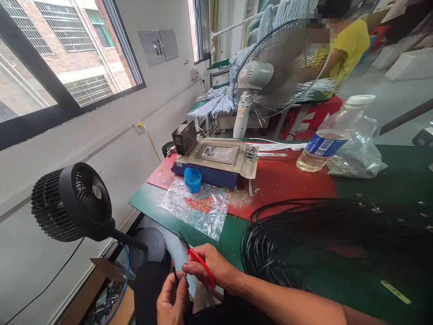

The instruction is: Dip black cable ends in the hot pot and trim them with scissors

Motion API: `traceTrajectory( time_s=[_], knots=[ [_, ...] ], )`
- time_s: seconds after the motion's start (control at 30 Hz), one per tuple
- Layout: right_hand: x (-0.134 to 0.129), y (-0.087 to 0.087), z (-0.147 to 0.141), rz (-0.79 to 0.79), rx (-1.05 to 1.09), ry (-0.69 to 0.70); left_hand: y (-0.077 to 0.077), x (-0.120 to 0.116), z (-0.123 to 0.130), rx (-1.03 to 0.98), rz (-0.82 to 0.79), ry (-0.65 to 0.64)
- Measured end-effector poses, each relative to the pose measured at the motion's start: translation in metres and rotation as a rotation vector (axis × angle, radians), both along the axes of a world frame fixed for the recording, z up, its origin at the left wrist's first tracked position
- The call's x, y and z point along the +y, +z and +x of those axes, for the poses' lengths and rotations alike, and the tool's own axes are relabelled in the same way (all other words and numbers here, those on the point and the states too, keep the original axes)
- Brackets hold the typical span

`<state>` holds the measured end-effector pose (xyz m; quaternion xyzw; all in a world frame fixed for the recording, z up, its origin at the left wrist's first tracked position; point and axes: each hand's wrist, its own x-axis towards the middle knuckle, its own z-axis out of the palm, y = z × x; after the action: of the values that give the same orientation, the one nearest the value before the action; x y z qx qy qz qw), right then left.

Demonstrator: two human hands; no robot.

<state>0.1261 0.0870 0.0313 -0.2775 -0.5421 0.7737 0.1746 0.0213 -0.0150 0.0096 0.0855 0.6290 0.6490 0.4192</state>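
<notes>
The machine (208, 175) stands on the table (233, 230). Directly before it, a cup (192, 180) stands on a plastic bag (211, 228). To its right stands a bottle (321, 146); before it, rightward, lies a cable bundle (264, 248). Behind it is a pedestal fan (250, 76); left of it, a floor fan (89, 198). Farthest before it: snips (203, 262) in the right hand (218, 262), a cable (175, 273) in the left hand (173, 298).

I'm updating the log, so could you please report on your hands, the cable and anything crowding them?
Right hand holding red-handled tool. Left hand holding black cable, reddish end up. Coiled bundle on table, near right forearm.
</notes>
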Motion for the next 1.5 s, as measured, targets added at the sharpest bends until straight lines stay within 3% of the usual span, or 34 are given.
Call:
traceTrajectory(
  time_s=[0.17, 0.5, 0.63, 0.93, 1.3, 1.5],
  knots=[
    [0.001, -0.005, 0.000, 0.058, -0.033, 0.028, 0.002, 0.002, -0.001, -0.156, 0.018, 0.019],
    [0.001, -0.002, -0.001, 0.017, -0.008, 0.003, -0.007, 0.000, -0.003, -0.150, 0.011, 0.016],
    [0.001, -0.001, -0.001, 0.009, 0.018, -0.015, -0.007, -0.001, -0.004, -0.058, 0.001, 0.008],
    [0.001, 0.000, 0.001, 0.044, -0.061, -0.029, -0.003, -0.004, -0.003, 0.371, -0.016, -0.099],
    [0.005, 0.004, 0.001, -0.002, -0.040, -0.028, 0.011, -0.001, -0.001, 0.266, -0.081, -0.088],
    [0.003, 0.006, 0.001, 0.131, -0.098, -0.054, 0.013, -0.001, 0.004, 0.399, -0.028, -0.138]
  ],
)
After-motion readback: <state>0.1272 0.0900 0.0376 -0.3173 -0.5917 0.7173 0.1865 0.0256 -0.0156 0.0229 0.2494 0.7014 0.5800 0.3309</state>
